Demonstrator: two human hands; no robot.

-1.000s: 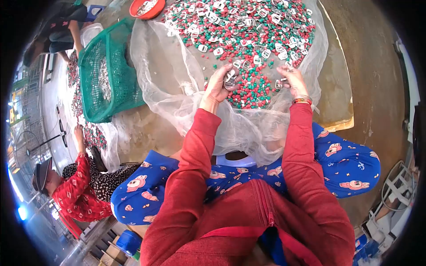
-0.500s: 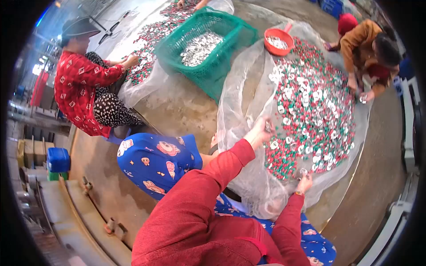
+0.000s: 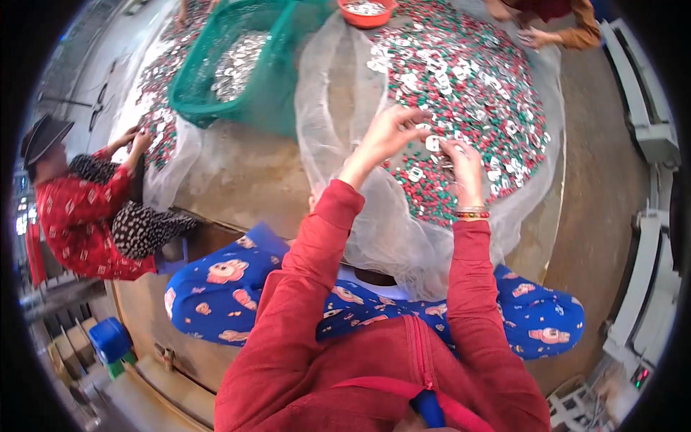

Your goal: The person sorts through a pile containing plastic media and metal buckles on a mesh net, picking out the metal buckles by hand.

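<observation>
A wide spread of small red and green pellets (image 3: pixel 425 205) lies in front of me, mixed with white ring-like pieces (image 3: pixel 415 174). It rests on a sheer white mesh sheet (image 3: pixel 331 108). My left hand (image 3: pixel 385 137) hovers over the near left part of the spread, thumb and fingers apart; its palm is hidden. Just to its right, my right hand (image 3: pixel 464 169) has its fingertips pinched at a small white ring-like piece (image 3: pixel 432 143). A beaded bracelet circles the right wrist.
A green mesh basket (image 3: pixel 188 108) holds many silvery-white pieces. A red-orange bowl (image 3: pixel 368 19) with similar pieces sits at the far edge. One person (image 3: pixel 93 216) works at the left beside another pellet spread (image 3: pixel 160 119); another person's hand (image 3: pixel 536 37) is at the upper right.
My hands have come together over the pellets, having been well apart. The view has turned, so the basket and bowl sit higher and further left. The person at upper right has moved partly out of view.
</observation>
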